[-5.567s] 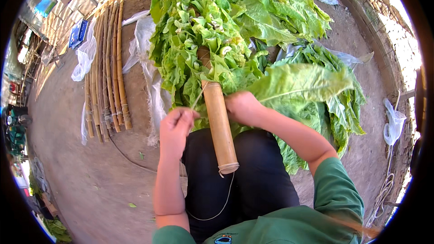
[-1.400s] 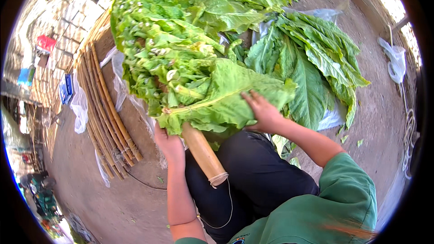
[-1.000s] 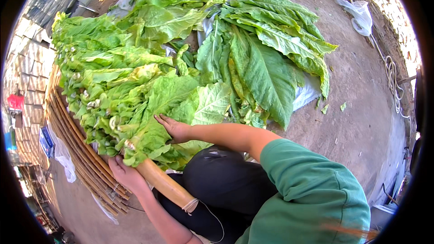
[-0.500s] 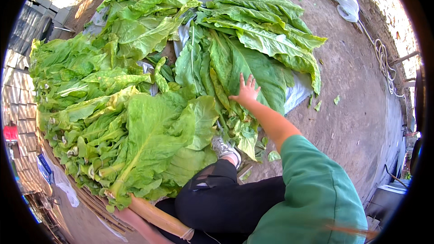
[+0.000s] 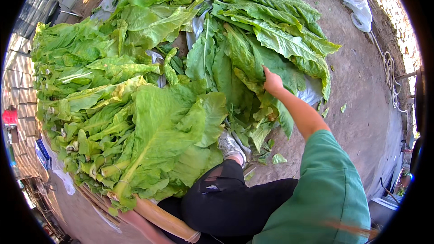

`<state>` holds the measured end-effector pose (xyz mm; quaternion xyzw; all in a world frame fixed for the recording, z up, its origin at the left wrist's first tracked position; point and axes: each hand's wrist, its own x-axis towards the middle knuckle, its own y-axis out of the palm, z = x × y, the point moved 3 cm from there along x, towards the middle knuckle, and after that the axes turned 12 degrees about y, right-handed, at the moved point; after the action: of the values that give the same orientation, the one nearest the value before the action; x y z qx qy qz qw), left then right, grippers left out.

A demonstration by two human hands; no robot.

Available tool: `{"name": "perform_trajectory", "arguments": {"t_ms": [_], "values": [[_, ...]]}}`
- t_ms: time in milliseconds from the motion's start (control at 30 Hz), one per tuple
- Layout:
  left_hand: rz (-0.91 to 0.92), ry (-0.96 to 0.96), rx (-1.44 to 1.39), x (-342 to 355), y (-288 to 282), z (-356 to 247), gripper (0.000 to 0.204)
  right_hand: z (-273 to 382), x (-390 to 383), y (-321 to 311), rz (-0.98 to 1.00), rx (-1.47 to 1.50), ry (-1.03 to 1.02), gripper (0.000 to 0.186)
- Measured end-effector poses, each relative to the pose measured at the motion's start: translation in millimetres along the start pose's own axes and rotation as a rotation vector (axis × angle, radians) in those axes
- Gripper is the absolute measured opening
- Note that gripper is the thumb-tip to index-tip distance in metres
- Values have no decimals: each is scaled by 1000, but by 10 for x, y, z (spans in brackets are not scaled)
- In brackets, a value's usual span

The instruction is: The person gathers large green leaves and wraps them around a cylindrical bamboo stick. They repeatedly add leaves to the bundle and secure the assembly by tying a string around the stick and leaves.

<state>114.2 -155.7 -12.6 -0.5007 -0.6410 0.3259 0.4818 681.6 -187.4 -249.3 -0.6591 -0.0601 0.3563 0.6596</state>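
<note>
- Pinching a loose leaf (image 5: 246,56), the right hand (image 5: 273,82) has its fingers curled in, nearly closed on the leaf's edge.
- The left hand (image 5: 128,218) is down low by the bamboo pole (image 5: 165,221). Leaves and the pole hide its fingers, so I can't tell how open they are. It may be there to keep the pole steady.
- The pole leans by the black trouser leg (image 5: 235,203), maybe so the leg can help hold it up.
- A big leaf (image 5: 156,138) lies over the other leaves, its stem end beside the pole.
- The leaf pile (image 5: 280,40) is near the right hand, likely to make it easy to reach. Some plastic sheet (image 5: 311,91) peeks out under it, maybe to keep off dirt.
- Half a second ago, the right hand was spread wide over the pile. Now its fingers are bent, and the loose leaf looks lifted and folded.
</note>
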Motion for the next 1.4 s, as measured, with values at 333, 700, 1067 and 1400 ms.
{"name": "perform_trajectory", "arguments": {"t_ms": [333,700,1067,1400], "values": [[-53,-201,-630,63,123,265,43,-873,-1261,-1370,723,718,-124,55],[-108,-194,-694,95,95,30,41,-1339,-821,-87,151,-185,89,38],[-160,-233,-533,25,68,138,34,804,-275,802,-137,-130,-250,46],[-68,-144,-219,-102,119,613,46,791,-167,623,-288,-77,-302,32]]}}
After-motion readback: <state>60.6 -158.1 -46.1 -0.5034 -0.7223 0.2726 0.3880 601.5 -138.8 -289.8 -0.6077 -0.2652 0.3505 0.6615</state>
